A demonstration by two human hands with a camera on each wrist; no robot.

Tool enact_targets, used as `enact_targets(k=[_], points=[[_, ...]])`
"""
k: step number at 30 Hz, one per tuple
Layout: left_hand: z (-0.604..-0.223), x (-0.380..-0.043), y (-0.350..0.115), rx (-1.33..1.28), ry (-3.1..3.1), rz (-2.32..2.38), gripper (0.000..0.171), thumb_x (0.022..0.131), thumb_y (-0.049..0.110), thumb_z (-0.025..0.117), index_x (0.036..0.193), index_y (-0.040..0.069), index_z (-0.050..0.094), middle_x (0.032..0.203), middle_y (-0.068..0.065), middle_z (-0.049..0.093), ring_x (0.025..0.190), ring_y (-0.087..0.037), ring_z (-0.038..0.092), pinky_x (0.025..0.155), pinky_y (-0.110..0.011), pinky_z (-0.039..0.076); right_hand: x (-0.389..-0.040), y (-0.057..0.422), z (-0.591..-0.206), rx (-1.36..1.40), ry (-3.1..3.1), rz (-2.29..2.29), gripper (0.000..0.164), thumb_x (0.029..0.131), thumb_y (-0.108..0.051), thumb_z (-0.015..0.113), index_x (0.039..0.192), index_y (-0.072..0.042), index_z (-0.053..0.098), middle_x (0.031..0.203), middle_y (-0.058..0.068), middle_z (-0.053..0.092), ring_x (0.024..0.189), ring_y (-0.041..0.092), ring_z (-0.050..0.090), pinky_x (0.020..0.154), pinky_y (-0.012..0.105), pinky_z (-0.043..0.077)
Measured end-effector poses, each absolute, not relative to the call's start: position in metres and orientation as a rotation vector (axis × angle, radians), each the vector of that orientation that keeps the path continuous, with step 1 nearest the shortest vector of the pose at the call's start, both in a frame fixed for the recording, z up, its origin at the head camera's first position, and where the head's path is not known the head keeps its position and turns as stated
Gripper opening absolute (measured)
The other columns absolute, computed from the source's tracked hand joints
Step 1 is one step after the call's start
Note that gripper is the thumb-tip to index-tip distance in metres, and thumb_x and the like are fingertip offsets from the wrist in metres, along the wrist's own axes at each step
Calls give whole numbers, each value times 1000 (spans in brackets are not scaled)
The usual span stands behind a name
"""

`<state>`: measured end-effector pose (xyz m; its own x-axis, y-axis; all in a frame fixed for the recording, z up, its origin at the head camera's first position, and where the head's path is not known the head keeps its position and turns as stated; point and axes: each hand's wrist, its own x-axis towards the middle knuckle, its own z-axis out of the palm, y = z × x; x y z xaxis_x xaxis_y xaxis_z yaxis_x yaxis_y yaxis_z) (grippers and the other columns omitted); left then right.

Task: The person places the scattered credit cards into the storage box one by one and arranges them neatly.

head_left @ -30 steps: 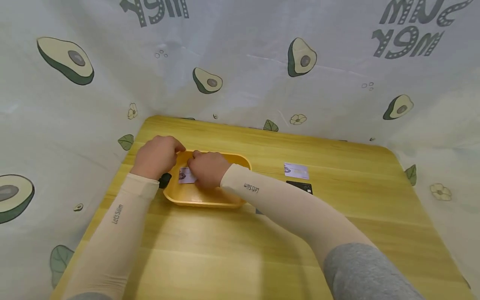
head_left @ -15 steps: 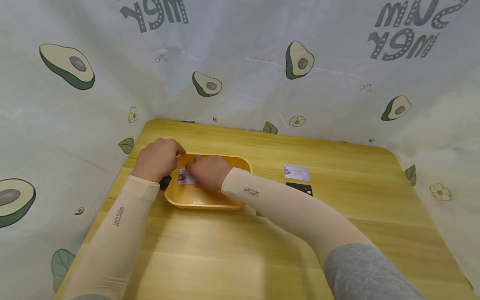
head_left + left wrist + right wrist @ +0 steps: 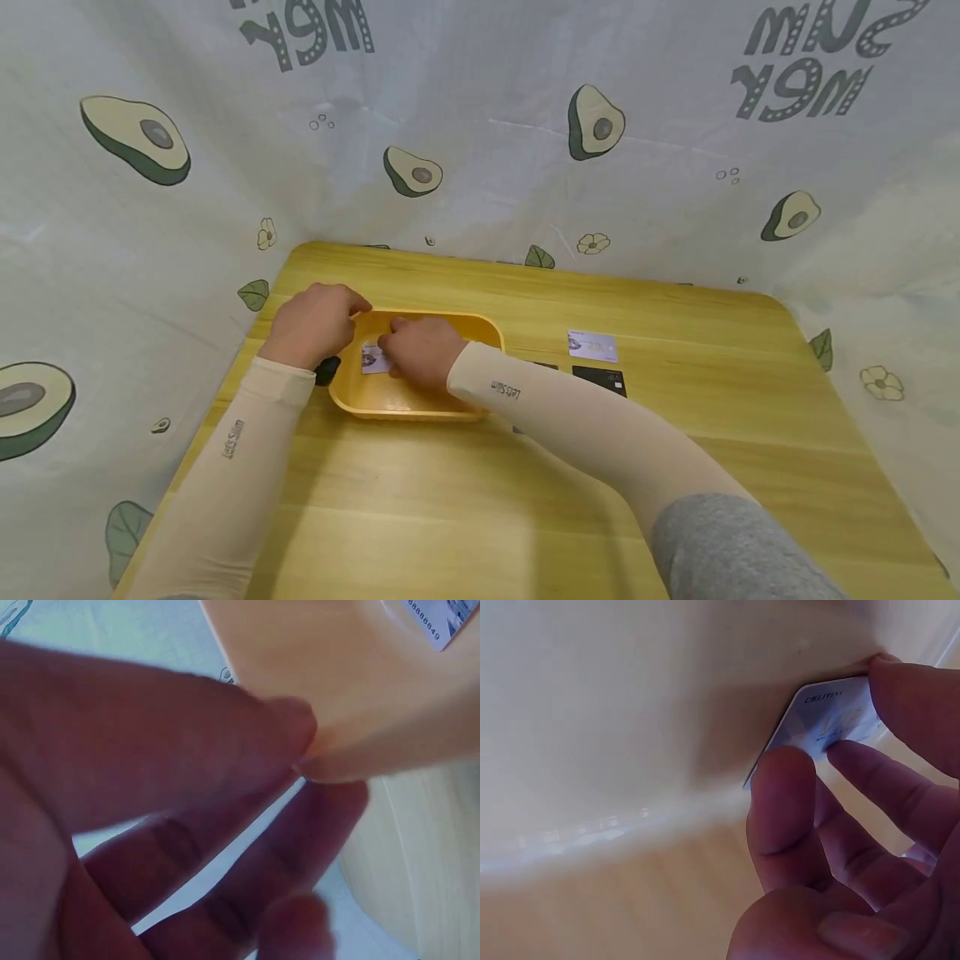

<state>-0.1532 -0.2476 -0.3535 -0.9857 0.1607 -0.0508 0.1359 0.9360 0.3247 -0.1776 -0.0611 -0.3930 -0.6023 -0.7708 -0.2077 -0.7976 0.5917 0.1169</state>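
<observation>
A yellow plastic tray (image 3: pixel 408 412) stands on the wooden table, left of the middle. At its far left corner my left hand (image 3: pixel 315 325) pinches the rim (image 3: pixel 390 754) between thumb and fingers. Inside the tray a pale purple bank-style card (image 3: pixel 375 358) lies at the floor, its right part covered by my right hand (image 3: pixel 423 352). In the right wrist view, the fingers hold the card (image 3: pixel 832 712) at its edges, low against the tray surface. A corner of a card with printed digits (image 3: pixel 442 619) shows at the top of the left wrist view.
Right of the tray on the table (image 3: pixel 420 517) lie a pale purple card (image 3: pixel 592 345) and a black card (image 3: pixel 600 379). My right sleeve (image 3: pixel 585 417) partly covers a dark card (image 3: pixel 545 365) and a grey one (image 3: pixel 518 430). An avocado-print sheet (image 3: pixel 487 150) hangs behind.
The right hand and the card have shifted slightly right inside the tray since half a second ago. The left hand keeps its grip on the rim. The head view has tilted up a little.
</observation>
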Motion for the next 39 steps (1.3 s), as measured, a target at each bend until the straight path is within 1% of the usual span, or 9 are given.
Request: enact_targets(k=[5,7,12,15,19,26,30,34,39], points=[[-356,-145,-251,232,3018,517,39,99,14,66,138,15,73,132,-14,71,66,-26,59,52,-37,45,-175,-59,-393,-1318,2694,296,37,103,-45,68,132,-23,71,107,0,59,79,15,57,67,31,55],[-357,-141,-253,216,3032,544,41,99,17,66,139,15,72,130,-15,72,61,-25,56,49,-35,41,-174,-58,-392,-1313,2697,290,37,103,-45,69,132,-23,71,107,0,59,78,15,57,67,31,54],[-357,-129,-260,137,3060,543,40,98,19,68,138,12,73,116,-13,77,80,-27,68,54,-36,48,-172,-58,-390,-1323,2680,260,38,102,-46,69,131,-22,72,107,1,59,77,15,58,65,32,55],[-356,-125,-261,124,3056,532,39,98,20,69,136,10,73,109,-11,78,87,-28,71,60,-39,53,-172,-58,-389,-1309,2671,252,39,102,-46,69,132,-21,71,111,1,59,77,15,58,66,32,55],[-357,-123,-260,137,3052,554,38,98,20,70,135,9,74,105,-9,78,85,-27,70,62,-41,55,-173,-57,-390,-1292,2669,256,39,102,-47,68,131,-21,72,112,1,59,77,14,58,68,32,55],[-358,-124,-258,140,2984,637,39,99,17,71,136,4,72,105,-12,76,74,-21,68,59,-35,53,-170,-50,-388,-1314,2653,260,47,101,-54,65,131,-19,71,103,-1,57,77,14,57,66,30,53],[-358,-125,-258,162,2957,672,40,99,15,72,137,2,70,106,-15,76,74,-21,70,62,-37,55,-167,-38,-377,-1318,2644,189,48,101,-53,65,133,-17,70,105,-1,59,78,13,58,67,30,53],[-359,-125,-264,193,2933,719,41,99,14,71,138,1,69,107,-16,76,74,-19,73,64,-38,56,-165,-14,-350,-1295,2700,33,51,102,-53,65,138,-18,69,122,-1,65,90,14,66,75,34,57],[-361,-125,-271,204,2855,852,45,101,13,70,143,0,64,111,-19,75,64,-13,73,58,-35,55,-165,48,-320,-1195,2862,-271,50,102,-50,66,139,-15,69,135,2,66,113,21,68,95,42,56]])
